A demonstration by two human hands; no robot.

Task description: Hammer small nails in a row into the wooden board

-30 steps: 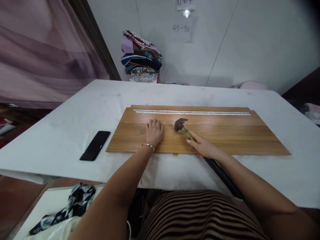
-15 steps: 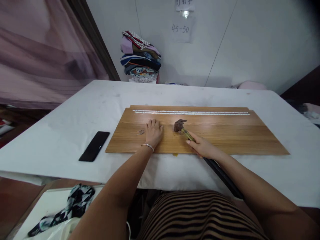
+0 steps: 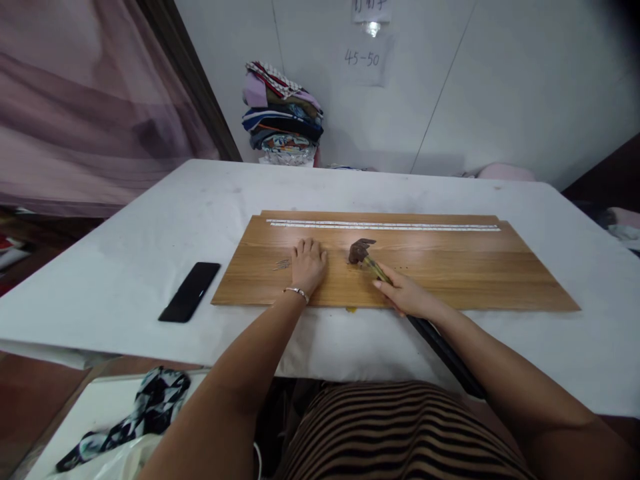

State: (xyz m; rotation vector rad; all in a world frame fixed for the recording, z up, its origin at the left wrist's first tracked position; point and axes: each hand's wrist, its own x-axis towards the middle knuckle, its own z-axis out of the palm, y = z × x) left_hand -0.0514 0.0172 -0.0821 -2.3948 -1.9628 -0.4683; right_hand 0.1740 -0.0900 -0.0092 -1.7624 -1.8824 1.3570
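My left hand [image 3: 309, 265] lies flat on a wooden board [image 3: 465, 267], fingers stretched out, with a bracelet on the wrist. Just left of it, several nails [image 3: 283, 265] are gathered on the wood. My right hand [image 3: 403, 291] is wrapped round the upper handle of a claw hammer [image 3: 360, 251]. The hammer's rusty head is low over the board or touching it; I cannot tell which. Its black grip runs back under my right forearm. A row of tiny dark marks [image 3: 401, 268] shows on the board to the right of the hammer head.
Two white measuring strips [image 3: 385, 225] run along the board's far side. A black phone [image 3: 190, 292] lies left of the board on the white-covered table [image 3: 140, 267]. Folded clothes [image 3: 284, 113] are stacked by the wall. A patterned cloth [image 3: 155, 407] sits on a lower surface at front left.
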